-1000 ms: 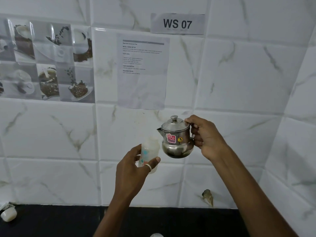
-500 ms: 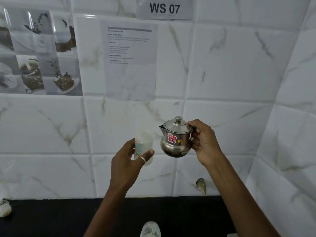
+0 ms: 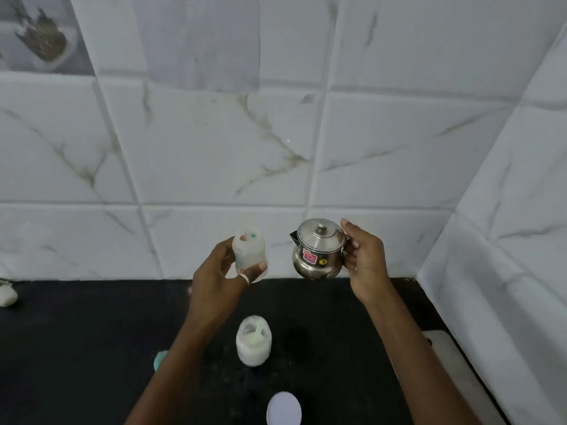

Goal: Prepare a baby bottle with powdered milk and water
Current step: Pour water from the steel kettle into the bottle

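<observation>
Holding: the left hand (image 3: pixel 219 286) has its grip closed around a translucent baby bottle (image 3: pixel 249 256), thumb across the front with a pale ring on it; the bottle is upright, open at the top, raised above the table (image 3: pixel 76 348).
Right hand (image 3: pixel 365 259): grip closed on the handle of a small steel kettle (image 3: pixel 317 251), lid on, spout pointing left toward the bottle; the two are near but apart.
Below the hands: an open jar of white powder (image 3: pixel 253 340) stands on the black table, between the two forearms, with a pale scoop (image 3: pixel 257 331) resting inside it.
Near edge: a round white lid (image 3: pixel 283 407) lies flat on the table, just in front of the jar.
Left forearm: partly hides a small teal object (image 3: pixel 159 360) on the table; what it is cannot be told.
Far left: a white rounded object (image 3: pixel 7 296) sits by the wall, cut off by the frame edge.
Right side: a pale flat slab (image 3: pixel 454 363) lies at the table's right end.
Wall (image 3: pixel 214 148): white marble-look tiles; a picture tile (image 3: pixel 40 35) at upper left.
Writing: the kettle bears a pink sticker (image 3: pixel 310 256), too small to read, and a round yellow sticker (image 3: pixel 322 261) with "3". Bottle markings are teal and blurred.
</observation>
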Action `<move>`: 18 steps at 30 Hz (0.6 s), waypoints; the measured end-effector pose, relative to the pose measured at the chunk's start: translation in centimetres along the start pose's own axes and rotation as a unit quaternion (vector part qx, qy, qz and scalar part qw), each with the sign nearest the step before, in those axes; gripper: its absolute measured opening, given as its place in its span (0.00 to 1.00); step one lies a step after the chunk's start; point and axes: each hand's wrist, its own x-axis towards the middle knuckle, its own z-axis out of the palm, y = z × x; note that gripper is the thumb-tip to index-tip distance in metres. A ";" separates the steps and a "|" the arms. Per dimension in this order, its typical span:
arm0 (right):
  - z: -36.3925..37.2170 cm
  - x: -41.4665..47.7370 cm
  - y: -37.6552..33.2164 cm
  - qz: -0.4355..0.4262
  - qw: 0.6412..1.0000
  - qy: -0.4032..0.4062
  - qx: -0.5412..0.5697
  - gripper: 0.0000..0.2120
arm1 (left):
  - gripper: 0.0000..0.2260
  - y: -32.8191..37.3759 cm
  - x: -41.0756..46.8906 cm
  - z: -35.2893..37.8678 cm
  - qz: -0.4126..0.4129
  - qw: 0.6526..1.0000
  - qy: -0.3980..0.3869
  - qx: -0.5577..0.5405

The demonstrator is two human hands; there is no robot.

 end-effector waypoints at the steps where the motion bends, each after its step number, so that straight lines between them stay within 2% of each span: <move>1: -0.8 0.1 1.3 0.002 1.000 0.000 -0.006 0.24 | 0.26 -0.8 -0.4 0.3 -0.008 1.000 -0.003 0.001; 8: -6.3 1.2 12.9 0.091 0.995 0.031 -0.040 0.09 | 0.26 -6.6 -3.2 2.7 -0.074 0.997 -0.019 -0.004; 18: -8.9 1.6 23.1 0.174 0.983 0.060 -0.028 0.09 | 0.28 -10.0 -5.4 3.7 -0.093 0.996 -0.004 0.008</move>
